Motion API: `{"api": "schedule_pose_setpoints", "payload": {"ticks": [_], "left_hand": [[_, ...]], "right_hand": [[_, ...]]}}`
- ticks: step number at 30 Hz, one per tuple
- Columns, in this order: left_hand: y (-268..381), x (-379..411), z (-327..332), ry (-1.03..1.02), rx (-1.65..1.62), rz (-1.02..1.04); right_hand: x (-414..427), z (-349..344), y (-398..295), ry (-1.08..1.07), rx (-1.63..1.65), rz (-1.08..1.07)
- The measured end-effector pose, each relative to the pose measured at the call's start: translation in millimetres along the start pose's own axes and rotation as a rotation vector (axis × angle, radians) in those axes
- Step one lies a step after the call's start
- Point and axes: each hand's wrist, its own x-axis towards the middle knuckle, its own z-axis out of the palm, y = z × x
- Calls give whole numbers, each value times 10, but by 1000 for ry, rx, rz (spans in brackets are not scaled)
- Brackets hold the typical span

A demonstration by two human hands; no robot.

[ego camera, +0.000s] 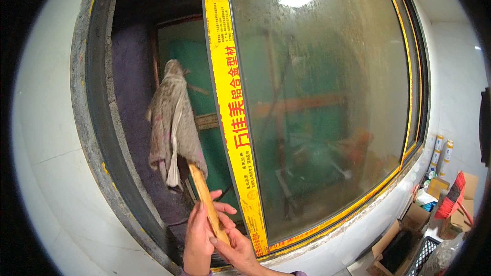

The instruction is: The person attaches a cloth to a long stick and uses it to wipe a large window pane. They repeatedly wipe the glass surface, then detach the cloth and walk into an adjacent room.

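Both hands are around a bare wooden stick in the lower middle of the view. My left hand is loosely about its shaft, the fingers showing past the far side. Lower down, my right hand grips the stick's bottom end. A grey, stained cloth is draped over the top of the stick, hiding that end, and hangs in the opening left of the sliding window's glass pane. The pane's upright frame, covered in yellow printed protective tape, stands just right of the cloth.
A rough stone-like edge borders the opening on the left. Beyond lie a dark wall and green sheeting with wooden bars. At lower right are cardboard boxes, a red brush, a black plastic crate and two upright tubes.
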Motion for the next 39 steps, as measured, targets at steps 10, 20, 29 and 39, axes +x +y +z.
{"api": "schedule_pose_setpoints", "payload": {"ticks": [10, 20, 29, 39], "left_hand": [[86, 1225, -103, -264, -397, 81], [119, 2293, 137, -298, -99, 171], [-379, 2666, 215, -1030, -113, 44], [-655, 2136, 476, -879, -70, -10]], "right_hand": [[429, -250, -489, -138, -255, 97], [152, -606, -46, -199, -691, -307], [176, -556, -112, -143, -682, -285], [127, -468, 16, 59, -739, -501]]}}
